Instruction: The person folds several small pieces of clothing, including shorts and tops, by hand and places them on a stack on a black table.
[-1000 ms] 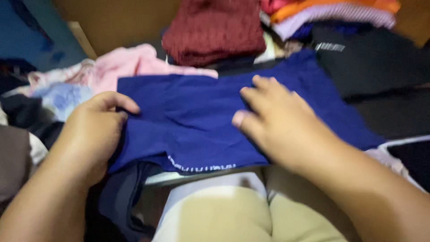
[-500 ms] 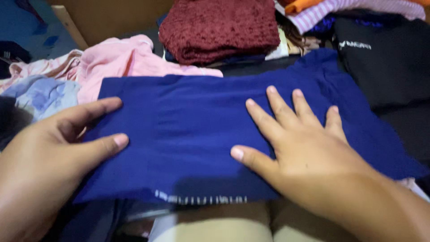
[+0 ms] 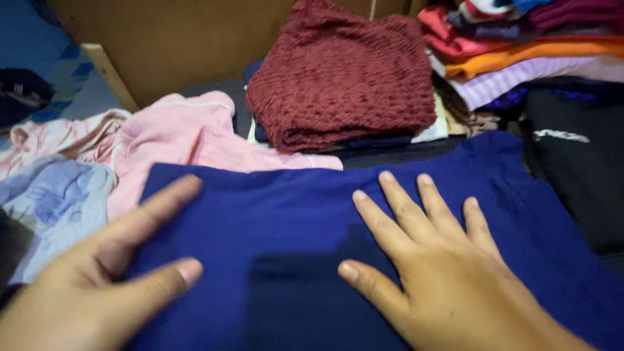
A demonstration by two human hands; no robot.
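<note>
A dark blue garment point(image 3: 286, 221) lies spread flat in front of me. My right hand point(image 3: 435, 273) rests palm down on its middle right, fingers spread apart. My left hand point(image 3: 97, 279) lies at the garment's left edge, forefinger stretched along the cloth and thumb on top of it; no cloth is pinched between them that I can see. Both hands press on the fabric without lifting it.
A folded maroon knit point(image 3: 344, 78) sits behind the blue garment. A pink garment point(image 3: 175, 136) and a light blue printed one point(image 3: 52, 201) lie at the left. Stacked folded clothes point(image 3: 520, 52) and a black garment point(image 3: 578, 169) are at the right. A brown board point(image 3: 182, 39) stands behind.
The view has tilted so the blue garment sits lower in frame and its printed bottom hem is out of sight. Both hands stay flat on it, the left forefinger now stretched further out.
</note>
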